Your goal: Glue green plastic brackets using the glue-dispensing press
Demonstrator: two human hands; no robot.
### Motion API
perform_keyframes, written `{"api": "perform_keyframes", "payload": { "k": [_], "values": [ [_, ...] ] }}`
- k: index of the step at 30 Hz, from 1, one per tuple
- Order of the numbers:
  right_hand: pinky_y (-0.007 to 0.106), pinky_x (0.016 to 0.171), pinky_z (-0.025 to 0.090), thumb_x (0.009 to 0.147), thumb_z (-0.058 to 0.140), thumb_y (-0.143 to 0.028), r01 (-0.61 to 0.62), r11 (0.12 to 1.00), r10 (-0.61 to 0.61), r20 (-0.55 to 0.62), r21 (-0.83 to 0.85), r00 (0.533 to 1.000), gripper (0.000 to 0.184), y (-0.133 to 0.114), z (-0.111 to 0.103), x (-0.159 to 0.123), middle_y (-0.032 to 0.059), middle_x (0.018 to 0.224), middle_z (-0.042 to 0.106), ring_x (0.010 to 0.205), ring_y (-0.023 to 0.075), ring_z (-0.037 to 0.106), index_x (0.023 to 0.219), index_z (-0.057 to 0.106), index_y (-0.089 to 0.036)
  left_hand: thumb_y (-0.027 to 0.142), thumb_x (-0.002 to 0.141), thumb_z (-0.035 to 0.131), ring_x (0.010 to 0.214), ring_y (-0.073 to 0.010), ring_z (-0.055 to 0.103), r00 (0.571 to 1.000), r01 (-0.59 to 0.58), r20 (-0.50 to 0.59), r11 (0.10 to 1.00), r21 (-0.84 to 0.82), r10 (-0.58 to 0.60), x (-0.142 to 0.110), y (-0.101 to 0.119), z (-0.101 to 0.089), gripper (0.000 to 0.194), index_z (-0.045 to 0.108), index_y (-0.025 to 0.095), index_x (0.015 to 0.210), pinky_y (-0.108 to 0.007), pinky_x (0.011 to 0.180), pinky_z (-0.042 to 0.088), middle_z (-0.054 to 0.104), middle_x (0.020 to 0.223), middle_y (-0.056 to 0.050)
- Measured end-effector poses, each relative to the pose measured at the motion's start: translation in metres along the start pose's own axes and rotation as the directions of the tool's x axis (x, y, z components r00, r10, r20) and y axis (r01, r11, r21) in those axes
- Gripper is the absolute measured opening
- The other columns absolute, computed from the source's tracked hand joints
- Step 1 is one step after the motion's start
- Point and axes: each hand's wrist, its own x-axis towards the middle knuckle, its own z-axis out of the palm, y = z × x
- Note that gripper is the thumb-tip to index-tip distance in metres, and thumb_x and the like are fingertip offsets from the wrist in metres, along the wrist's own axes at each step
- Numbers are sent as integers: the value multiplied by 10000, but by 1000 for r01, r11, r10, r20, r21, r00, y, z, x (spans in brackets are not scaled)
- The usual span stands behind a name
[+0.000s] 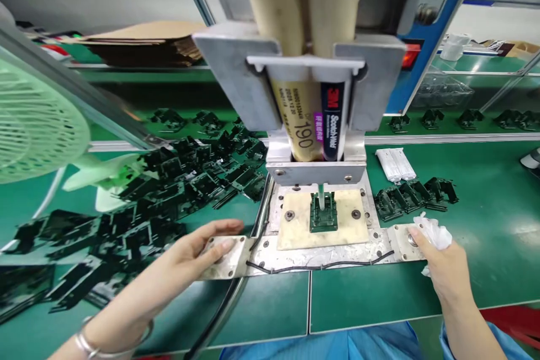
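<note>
On a green table (498, 225), dark parts (189, 174) lie heaped at left beside a pale green fan (34, 118); behind, a shelf (169, 76) carries flat cardboard (139, 39). At centre, a mounted cartridge (310, 115) reads "3M", "Scotch-Weld" and "190"; at upper right, a blue panel (442, 28) shows "HIGH". Below the nozzle (321, 197), a green part (324, 224) sits on a cream plate (291, 233). The left hand (198, 250), its grip open, rests its thumb on the left block (236, 261); the right hand (449, 270), thumb on the right block (400, 243), has its grip closed around crumpled tissue (437, 233).
</note>
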Motion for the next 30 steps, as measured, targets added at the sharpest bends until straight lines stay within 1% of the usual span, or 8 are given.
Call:
{"api": "perform_keyframes", "payload": {
  "k": [2,5,7,9,12,16,22,30],
  "values": [
    [260,427,456,658,842,-609,-18,1000,18,-35,7,999,633,1,1,-1,111,863,764,627,219,654,1009,778,-86,345,927,695,713,-182,772,1000,25,-3,996,-85,-25,-14,-14,7,248,740,228,1142,-194,573,603,811,1016,-42],
    [276,449,484,582,871,-627,-51,999,52,-45,8,998,663,9,1,3,122,852,764,630,233,662,956,781,-88,445,856,769,736,-182,763,979,92,-160,977,-195,-124,-24,-25,22,333,742,225,1105,-176,585,600,809,1003,-48],
    [293,493,511,554,856,-663,-57,998,58,-60,26,997,678,14,2,6,129,867,766,714,271,692,930,784,-104,583,815,768,806,-178,741,909,315,-191,910,-272,-371,-27,-24,31,465,732,229,1114,-160,631,590,789,1084,-61],
    [318,559,541,541,841,-680,-33,999,35,-65,39,997,671,16,3,7,128,876,767,803,305,708,907,784,-120,716,744,752,810,-164,689,801,477,-191,797,-371,-568,-28,-19,37,619,709,238,1135,-144,638,560,762,1124,-54],
    [346,601,555,545,832,-677,1,1000,0,-58,29,998,652,15,5,7,123,866,767,808,317,714,896,781,-129,825,597,766,768,-154,612,726,544,-199,727,-420,-658,-28,-13,41,786,697,249,1127,-136,596,504,748,1043,-25],
    [352,568,549,569,832,-677,6,1000,-5,-45,10,999,634,14,4,7,120,863,769,753,309,715,903,779,-141,893,519,736,845,-183,612,715,578,-243,750,-321,-656,-26,-17,39,851,722,247,1073,-156,615,489,744,1074,-24],
    [375,699,567,587,828,-656,49,999,-49,-51,13,997,592,15,4,6,114,885,770,872,332,720,888,772,-149,909,525,711,885,-219,639,725,584,-238,760,-284,-646,-26,-31,36,852,722,263,1082,-207,640,501,749,1122,-27],
    [365,679,559,601,828,-627,39,999,-37,-46,33,998,533,11,5,3,110,844,761,838,321,713,837,750,-156,927,574,659,852,-220,627,738,587,-235,774,-238,-632,-26,-15,37,864,701,257,1118,-220,634,488,746,1104,-34]
  ]
}}
